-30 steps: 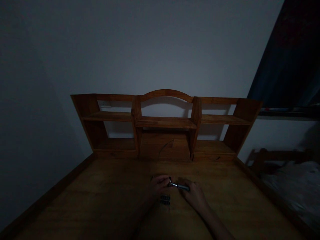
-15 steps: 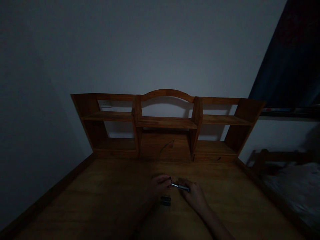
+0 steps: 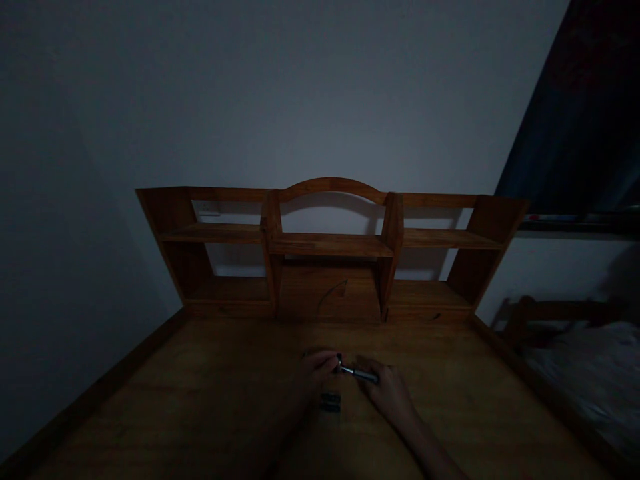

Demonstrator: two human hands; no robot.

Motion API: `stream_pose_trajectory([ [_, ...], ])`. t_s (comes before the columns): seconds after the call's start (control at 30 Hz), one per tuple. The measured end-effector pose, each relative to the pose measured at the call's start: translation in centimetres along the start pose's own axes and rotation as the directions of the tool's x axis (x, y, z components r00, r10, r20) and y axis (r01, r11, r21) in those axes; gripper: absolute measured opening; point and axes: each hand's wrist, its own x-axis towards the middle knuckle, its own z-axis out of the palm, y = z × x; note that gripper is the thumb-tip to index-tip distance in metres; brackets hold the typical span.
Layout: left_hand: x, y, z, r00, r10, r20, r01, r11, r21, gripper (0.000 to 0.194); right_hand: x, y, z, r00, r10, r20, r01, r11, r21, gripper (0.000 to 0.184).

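A slim razor (image 3: 356, 372) with a silver neck and a dark grip lies across the space between my hands, above the wooden desk. My right hand (image 3: 385, 383) is closed round the end of its handle. At the other end, the fingers of my left hand (image 3: 320, 363) are pinched at the dark razor head (image 3: 339, 363). Dim light hides exactly how these fingertips touch it. Just below the hands, a small dark case-like piece (image 3: 331, 401) with two dark bars rests on the desk; it looks like a holder of blade cartridges, but its details are too dim.
The wooden desktop (image 3: 200, 393) has raised edges at left and right. A wooden shelf unit (image 3: 330, 245) stands along its back, against the wall. To the right are a bed with pale bedding (image 3: 595, 360) and a dark curtain (image 3: 575, 120).
More of the razor head shows now beside my left fingertips, and it appears turned slightly. My right hand keeps its hold on the handle. The view has shifted a little.
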Motion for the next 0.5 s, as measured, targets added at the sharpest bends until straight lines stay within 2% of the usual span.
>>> stream_pose_trajectory([
  [0.1,0.0,0.0,0.2,0.996,0.050,-0.070,-0.043,0.995,0.090,0.047,0.0,0.3,0.2,1.000,-0.017,-0.007,0.018,1.000,0.025,0.041],
  [0.2,0.0,0.1,0.3,0.996,0.056,-0.073,-0.045,0.988,0.146,0.051,0.0,0.3,0.2,1.000,-0.004,-0.012,0.004,0.999,0.035,0.043],
  [0.5,0.1,-0.1,0.0,0.994,0.081,-0.077,-0.069,0.987,0.148,0.053,-0.3,-0.7,-0.2,1.000,-0.028,-0.006,0.029,0.997,0.066,0.043],
])
